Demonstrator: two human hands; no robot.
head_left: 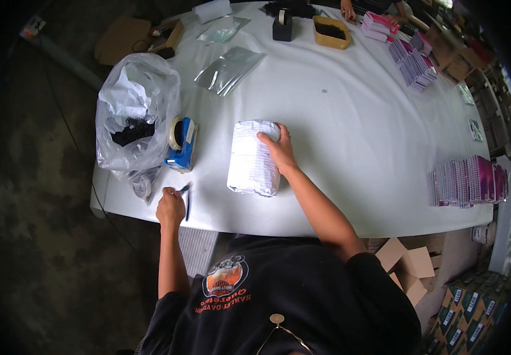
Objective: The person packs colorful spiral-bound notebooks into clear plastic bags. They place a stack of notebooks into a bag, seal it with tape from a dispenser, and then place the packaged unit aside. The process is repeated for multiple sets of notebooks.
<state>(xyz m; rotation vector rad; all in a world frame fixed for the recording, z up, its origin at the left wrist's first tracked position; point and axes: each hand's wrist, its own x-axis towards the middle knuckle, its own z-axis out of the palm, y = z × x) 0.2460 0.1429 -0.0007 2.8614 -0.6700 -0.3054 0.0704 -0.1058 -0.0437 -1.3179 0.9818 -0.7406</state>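
Note:
A bulky white paper-wrapped package (246, 157) stands on the white-covered table in front of me. My right hand (279, 148) grips its right side, with the thumb lying across the front and the fingers around the far edge. Close to the table's front edge, my left hand (171, 207) is closed on a slim blue pen-like tool (184, 189), whose tip pokes out on the right. Another thin dark-blue stick (187, 207) shows just beside that hand. Behind it stands a blue tape dispenser (182, 145) with a roll of tape.
A clear plastic bag (137, 112) with dark filling sits at the left. Clear plastic sheets (229, 70), a black tape dispenser (282, 26) and a yellow tray (331, 32) lie farther back. Purple booklet stacks (467, 180) line the right. Another person's hand (348, 10) is at the far side.

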